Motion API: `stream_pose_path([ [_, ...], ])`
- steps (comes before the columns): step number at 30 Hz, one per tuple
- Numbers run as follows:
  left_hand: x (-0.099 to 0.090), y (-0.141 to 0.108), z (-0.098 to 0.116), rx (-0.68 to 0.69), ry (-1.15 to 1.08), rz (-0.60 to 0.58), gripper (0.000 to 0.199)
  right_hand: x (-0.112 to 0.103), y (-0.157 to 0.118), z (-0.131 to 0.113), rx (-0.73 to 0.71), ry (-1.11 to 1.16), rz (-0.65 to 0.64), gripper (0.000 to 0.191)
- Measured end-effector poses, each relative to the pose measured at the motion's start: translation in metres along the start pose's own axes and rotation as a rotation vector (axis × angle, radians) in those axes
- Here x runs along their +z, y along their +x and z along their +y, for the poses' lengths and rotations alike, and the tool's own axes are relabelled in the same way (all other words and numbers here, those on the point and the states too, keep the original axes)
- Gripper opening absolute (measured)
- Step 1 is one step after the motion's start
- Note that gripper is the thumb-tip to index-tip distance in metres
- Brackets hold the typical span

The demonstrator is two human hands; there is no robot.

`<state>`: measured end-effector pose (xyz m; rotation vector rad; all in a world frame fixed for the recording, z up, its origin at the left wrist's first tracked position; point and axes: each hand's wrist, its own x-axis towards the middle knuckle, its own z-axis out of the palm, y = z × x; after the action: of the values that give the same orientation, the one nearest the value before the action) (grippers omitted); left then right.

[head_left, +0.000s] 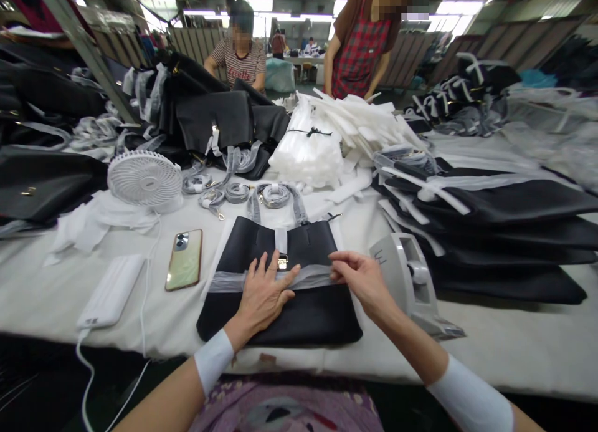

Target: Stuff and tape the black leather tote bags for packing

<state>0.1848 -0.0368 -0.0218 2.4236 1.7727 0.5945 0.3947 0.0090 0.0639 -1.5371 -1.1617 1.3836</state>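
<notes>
A black handbag (303, 316) lies flat on the cloth-covered table in front of me, its handles pointing away. A translucent wrapping strip (228, 282) runs across its middle, just below the gold clasp (283, 262). My left hand (266, 292) rests on the bag with fingers spread, pressing over the strip beside the clasp. At the bag's right edge, my right hand (359, 279) pinches the strip's right end between thumb and fingers. Close to that hand stands a grey tape dispenser (404, 276).
Black bags (509, 232) are stacked at right, more (215, 120) at back left. White foam pieces (308, 139) heap beyond wrapped straps (273, 195). A fan (144, 179), phone (184, 260) and corded white box (112, 292) lie left. Two people (359, 45) stand across the table.
</notes>
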Motion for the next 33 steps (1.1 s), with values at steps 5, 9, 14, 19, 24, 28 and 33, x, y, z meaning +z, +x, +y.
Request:
stream_pose_path([
  [5, 0.0, 0.0, 0.0, -0.003, 0.01, -0.016, 0.059, -0.009, -0.002, 0.005, 0.113, -0.198, -0.06, 0.034],
  [9, -0.002, -0.001, 0.001, -0.003, 0.005, -0.019, 0.059, -0.005, 0.005, 0.006, 0.064, -0.398, -0.078, 0.044],
  [14, -0.003, -0.001, 0.002, 0.004, -0.001, -0.021, 0.06, 0.003, 0.016, 0.0, 0.113, -0.51, -0.151, 0.041],
  [19, -0.003, -0.002, 0.001, 0.017, -0.037, -0.013, 0.058, 0.008, 0.021, 0.002, 0.045, -0.528, -0.169, 0.016],
  [24, -0.004, -0.002, 0.001, 0.027, -0.04, -0.029, 0.06, 0.01, 0.016, -0.001, -0.059, -0.545, -0.134, 0.01],
  [28, -0.005, -0.002, 0.001, 0.04, -0.071, -0.038, 0.061, 0.007, 0.007, 0.004, -0.192, -0.622, -0.025, 0.024],
  [33, -0.004, -0.004, 0.0, 0.095, -0.068, -0.054, 0.062, -0.004, 0.0, 0.016, -0.277, -0.897, 0.003, 0.02],
])
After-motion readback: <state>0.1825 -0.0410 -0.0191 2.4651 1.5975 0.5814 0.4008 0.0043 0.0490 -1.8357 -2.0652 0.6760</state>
